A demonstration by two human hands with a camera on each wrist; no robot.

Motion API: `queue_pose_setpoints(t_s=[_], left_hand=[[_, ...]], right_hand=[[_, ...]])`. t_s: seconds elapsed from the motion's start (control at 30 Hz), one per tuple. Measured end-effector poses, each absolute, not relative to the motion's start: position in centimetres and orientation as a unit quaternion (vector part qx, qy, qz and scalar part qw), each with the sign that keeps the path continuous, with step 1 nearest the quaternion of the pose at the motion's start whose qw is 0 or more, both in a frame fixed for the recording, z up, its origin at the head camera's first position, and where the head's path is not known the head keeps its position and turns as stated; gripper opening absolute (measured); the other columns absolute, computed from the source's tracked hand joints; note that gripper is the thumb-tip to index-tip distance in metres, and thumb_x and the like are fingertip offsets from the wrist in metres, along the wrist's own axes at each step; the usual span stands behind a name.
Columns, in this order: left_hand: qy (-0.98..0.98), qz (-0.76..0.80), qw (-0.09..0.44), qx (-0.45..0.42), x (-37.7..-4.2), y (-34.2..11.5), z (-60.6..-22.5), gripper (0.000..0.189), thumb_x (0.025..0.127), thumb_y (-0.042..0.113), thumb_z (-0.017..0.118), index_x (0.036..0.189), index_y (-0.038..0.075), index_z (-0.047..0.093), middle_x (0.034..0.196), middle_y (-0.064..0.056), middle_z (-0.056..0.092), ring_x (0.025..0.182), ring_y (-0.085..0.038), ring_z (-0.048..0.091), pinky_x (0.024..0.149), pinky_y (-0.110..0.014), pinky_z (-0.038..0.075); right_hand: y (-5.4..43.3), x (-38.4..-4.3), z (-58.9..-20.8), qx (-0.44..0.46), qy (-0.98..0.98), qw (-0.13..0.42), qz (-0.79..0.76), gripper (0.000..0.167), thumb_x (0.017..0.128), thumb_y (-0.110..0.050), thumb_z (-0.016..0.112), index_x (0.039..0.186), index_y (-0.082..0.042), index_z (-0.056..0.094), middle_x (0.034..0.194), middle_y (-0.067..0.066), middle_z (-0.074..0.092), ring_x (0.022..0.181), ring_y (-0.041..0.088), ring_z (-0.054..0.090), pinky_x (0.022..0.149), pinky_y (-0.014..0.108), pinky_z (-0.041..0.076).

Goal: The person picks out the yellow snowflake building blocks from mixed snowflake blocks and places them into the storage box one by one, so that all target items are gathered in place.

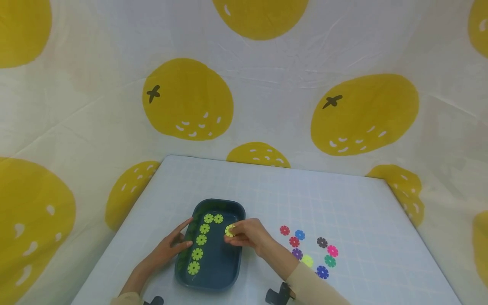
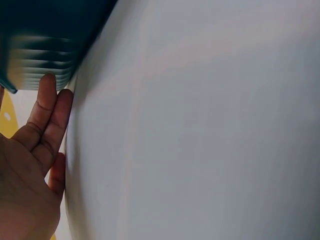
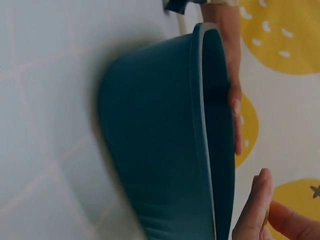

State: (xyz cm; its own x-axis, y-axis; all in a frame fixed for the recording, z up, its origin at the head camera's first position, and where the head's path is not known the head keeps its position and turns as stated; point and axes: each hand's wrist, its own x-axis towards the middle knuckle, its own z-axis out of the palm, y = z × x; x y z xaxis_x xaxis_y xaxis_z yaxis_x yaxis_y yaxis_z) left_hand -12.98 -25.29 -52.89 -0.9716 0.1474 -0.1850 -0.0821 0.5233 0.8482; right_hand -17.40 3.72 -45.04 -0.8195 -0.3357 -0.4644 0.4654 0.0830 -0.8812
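Note:
A dark teal tray [image 1: 217, 267] lies on the table with several yellow-green notched plastic discs [image 1: 201, 239] in its left part. They form a column that turns right at the far end. My left hand [image 1: 164, 250] rests at the tray's left rim, its thumb over the edge. In the left wrist view, straight fingers [image 2: 47, 102] lie against the tray's ribbed outer side. Over the tray's right side, my right hand [image 1: 254, 235] pinches another yellow-green notched disc [image 1: 229, 230] between thumb and fingers. That disc shows only as a thin edge in the right wrist view.
Loose notched discs lie right of the tray: red [image 1: 284, 230], light blue [image 1: 300, 234], black [image 1: 322, 242], pink [image 1: 333, 250], green [image 1: 330, 261], purple [image 1: 297, 253], dark blue [image 1: 322, 272] and yellow-green [image 1: 307, 261]. A fruit-print cloth [image 1: 267, 93] stands behind the white-covered table [image 1: 343, 203].

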Motion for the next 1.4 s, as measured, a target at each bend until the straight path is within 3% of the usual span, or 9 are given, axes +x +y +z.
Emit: queue_pose_setpoints(t_s=[0.27, 0.73, 1.03, 1.4], left_hand=[[0.863, 0.491, 0.119, 0.021, -12.9, -25.4, -52.6, 0.072, 0.095, 0.034, 0.066, 0.156, 0.037, 0.028, 0.113, -0.004, 0.057, 0.100, -0.018, 0.051, 0.093, -0.049, 0.039], [0.866, 0.485, 0.118, 0.029, -12.9, -25.5, -52.7, 0.073, 0.095, 0.036, 0.066, 0.156, 0.037, 0.027, 0.110, -0.002, 0.058, 0.098, -0.015, 0.052, 0.092, -0.047, 0.039], [0.866, 0.484, 0.120, 0.014, -13.1, -25.6, -53.2, 0.073, 0.094, 0.037, 0.068, 0.155, 0.039, 0.028, 0.112, -0.003, 0.057, 0.099, -0.017, 0.051, 0.092, -0.047, 0.040], [0.869, 0.480, 0.124, 0.002, -13.1, -25.5, -53.1, 0.073, 0.093, 0.041, 0.068, 0.154, 0.041, 0.029, 0.108, -0.002, 0.058, 0.099, -0.017, 0.051, 0.092, -0.047, 0.039]], right_hand=[[2.5, -18.6, -44.8, 0.051, 0.673, 0.288, -0.680, 0.021, 0.092, -0.012, 0.066, 0.107, 0.004, 0.069, 0.089, 0.015, 0.076, 0.078, 0.021, 0.075, 0.064, 0.022, 0.055], [0.6, -20.0, -44.7, 0.082, 0.681, 0.282, -0.671, 0.030, 0.092, -0.005, 0.065, 0.118, 0.010, 0.064, 0.084, 0.016, 0.075, 0.073, 0.021, 0.075, 0.059, 0.024, 0.055], [-1.2, -21.3, -44.8, 0.096, 0.673, 0.289, -0.674, 0.020, 0.091, -0.001, 0.065, 0.108, 0.008, 0.068, 0.083, 0.018, 0.074, 0.071, 0.021, 0.075, 0.057, 0.023, 0.055], [-2.4, -22.2, -45.6, 0.103, 0.666, 0.278, -0.685, 0.032, 0.089, 0.006, 0.064, 0.120, 0.013, 0.063, 0.088, 0.026, 0.073, 0.073, 0.027, 0.075, 0.056, 0.025, 0.056]])
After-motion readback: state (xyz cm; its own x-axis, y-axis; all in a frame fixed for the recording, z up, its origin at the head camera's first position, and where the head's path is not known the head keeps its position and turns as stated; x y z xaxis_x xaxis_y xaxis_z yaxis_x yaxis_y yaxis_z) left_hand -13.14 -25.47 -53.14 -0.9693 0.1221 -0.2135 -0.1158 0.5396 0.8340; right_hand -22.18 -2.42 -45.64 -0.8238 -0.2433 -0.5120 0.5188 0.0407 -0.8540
